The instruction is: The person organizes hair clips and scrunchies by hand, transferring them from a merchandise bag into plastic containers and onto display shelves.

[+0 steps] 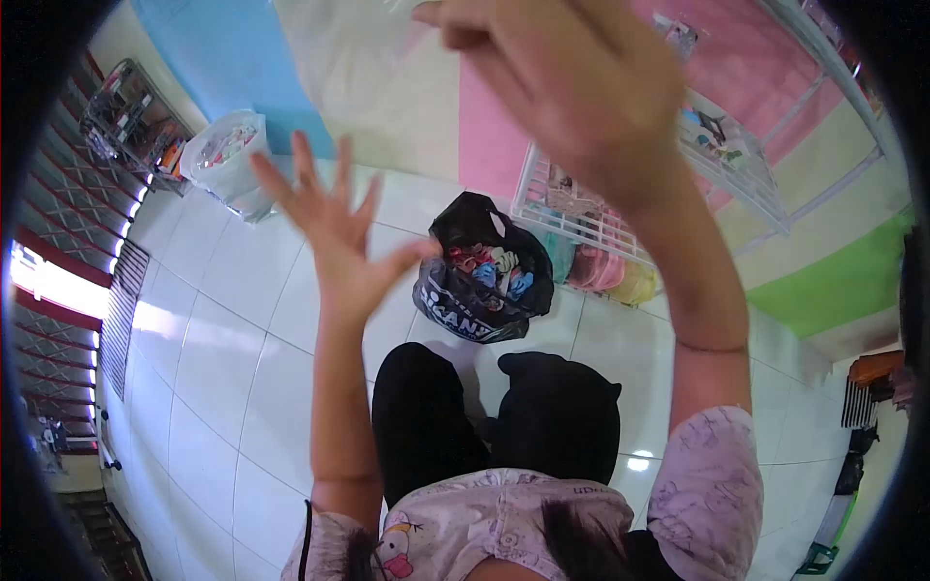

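My left hand (339,232) is raised over the tiled floor with its fingers spread wide and nothing in it. Its thumb tip overlaps the view of a black plastic bag (455,312), which stands open on the floor and holds bunched colourful cloth pieces (492,271). Higher up and closer to the camera, my right hand (581,77) is blurred, its fingers bent near the top edge of the view. Whether that hand holds anything cannot be made out.
A white bag (237,165) with small items stands by the wall at the left, beside a wire rack (131,116). White wire shelving (581,228) with baskets is at the right. A metal folding gate (58,232) lines the left side.
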Demonstrator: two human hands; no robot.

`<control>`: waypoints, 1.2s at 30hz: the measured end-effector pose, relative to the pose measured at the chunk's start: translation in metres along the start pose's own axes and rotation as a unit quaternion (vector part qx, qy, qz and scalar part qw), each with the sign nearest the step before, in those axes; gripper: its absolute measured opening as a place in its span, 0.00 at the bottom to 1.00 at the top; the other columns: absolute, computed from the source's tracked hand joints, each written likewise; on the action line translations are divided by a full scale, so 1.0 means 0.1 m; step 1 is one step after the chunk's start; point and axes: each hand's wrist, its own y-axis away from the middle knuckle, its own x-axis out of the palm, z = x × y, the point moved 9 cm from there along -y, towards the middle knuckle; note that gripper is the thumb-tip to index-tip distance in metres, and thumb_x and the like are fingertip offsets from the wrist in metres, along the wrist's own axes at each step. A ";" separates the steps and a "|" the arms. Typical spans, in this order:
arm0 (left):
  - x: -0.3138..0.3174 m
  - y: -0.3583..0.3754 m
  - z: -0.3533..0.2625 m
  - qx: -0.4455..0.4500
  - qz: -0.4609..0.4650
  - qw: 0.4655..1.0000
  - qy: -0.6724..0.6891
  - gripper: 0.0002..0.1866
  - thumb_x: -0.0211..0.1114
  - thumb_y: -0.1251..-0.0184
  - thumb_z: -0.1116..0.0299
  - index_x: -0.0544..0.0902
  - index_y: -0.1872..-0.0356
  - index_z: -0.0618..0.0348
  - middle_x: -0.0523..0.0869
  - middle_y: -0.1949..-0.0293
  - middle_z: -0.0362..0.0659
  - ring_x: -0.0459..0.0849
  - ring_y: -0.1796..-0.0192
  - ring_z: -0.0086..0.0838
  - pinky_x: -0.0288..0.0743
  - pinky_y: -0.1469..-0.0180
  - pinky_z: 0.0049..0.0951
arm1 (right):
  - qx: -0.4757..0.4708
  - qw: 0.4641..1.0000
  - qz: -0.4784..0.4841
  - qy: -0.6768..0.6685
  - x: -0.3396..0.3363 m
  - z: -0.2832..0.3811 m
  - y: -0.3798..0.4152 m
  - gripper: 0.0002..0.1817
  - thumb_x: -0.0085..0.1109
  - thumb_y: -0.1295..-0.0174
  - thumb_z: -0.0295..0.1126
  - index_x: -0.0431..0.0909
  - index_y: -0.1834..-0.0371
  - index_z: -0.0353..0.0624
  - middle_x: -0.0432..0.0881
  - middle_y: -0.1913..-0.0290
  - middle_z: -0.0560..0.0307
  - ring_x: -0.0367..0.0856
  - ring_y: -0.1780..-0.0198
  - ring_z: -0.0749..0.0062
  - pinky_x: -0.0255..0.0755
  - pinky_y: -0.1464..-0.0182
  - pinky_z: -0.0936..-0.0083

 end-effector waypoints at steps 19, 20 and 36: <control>-3.97 1.40 3.41 -0.324 -0.348 0.812 -0.339 0.52 0.70 0.37 0.47 0.46 0.22 0.54 0.51 0.25 0.59 0.54 0.24 0.49 0.51 0.26 0.48 | 0.528 0.685 0.393 -0.313 4.82 0.24 3.53 0.38 0.71 0.44 0.49 0.69 0.37 0.35 0.70 0.36 0.36 0.67 0.32 0.47 0.63 0.31 0.61; -4.07 1.13 3.47 -0.299 -0.379 0.832 -0.274 0.55 0.71 0.38 0.48 0.43 0.22 0.53 0.48 0.24 0.59 0.51 0.22 0.49 0.49 0.25 0.48 | 0.549 0.679 0.374 -0.312 5.02 0.22 3.49 0.42 0.71 0.45 0.50 0.66 0.34 0.35 0.68 0.35 0.35 0.65 0.30 0.47 0.62 0.30 0.62; -3.52 -0.28 5.04 -0.338 -0.066 0.914 -0.216 0.50 0.68 0.35 0.47 0.49 0.23 0.63 0.51 0.24 0.58 0.50 0.21 0.48 0.50 0.24 0.43 | 0.694 0.526 0.203 -0.447 7.07 0.47 4.08 0.59 0.74 0.47 0.36 0.36 0.22 0.38 0.61 0.27 0.35 0.63 0.27 0.46 0.62 0.29 0.62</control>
